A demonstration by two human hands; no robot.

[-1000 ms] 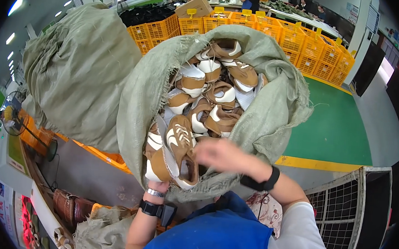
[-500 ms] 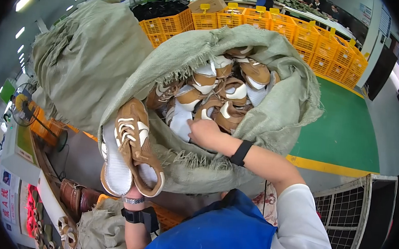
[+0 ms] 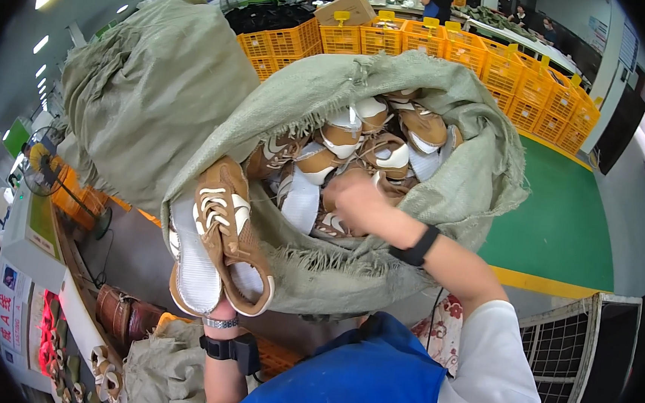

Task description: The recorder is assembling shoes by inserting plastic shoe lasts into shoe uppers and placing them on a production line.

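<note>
Pair of brown-and-white shoes [image 3: 227, 232]: in the head view it hangs at the left side of the open sack [image 3: 377, 281], against the rim, toes pointing away from the person. One shoe shows its pale ribbed sole, the other its laces and opening. The left hand [image 3: 220, 309] holds the pair from below at the heel end; its fingers are hidden behind the shoes.

A second ago this pair was over the sack's mouth, with the right hand [image 3: 364, 201] just beside it. Half a second ago it was already at the left rim, and it stays there now. The right hand, then next to a shoe with an upturned pale sole [image 3: 300, 200], has shifted rightward and deeper among the loose shoes [image 3: 387, 152]. A laced shoe [image 3: 340, 224] now shows just under that hand. The right hand is blurred, its fingers bent inward, so I cannot tell whether it grips anything.

The sack's near edge is frayed and sags below the right forearm, while the far edge stands higher in a thick fold. A bulky second sack [image 3: 160, 98] crowds the left side. To the right, green floor [image 3: 552, 219] stretches from the sack to a yellow line [image 3: 543, 283]; yellow crates [image 3: 524, 88] border the far side, and a wire cage [image 3: 561, 349] stands near the right sleeve.
</note>
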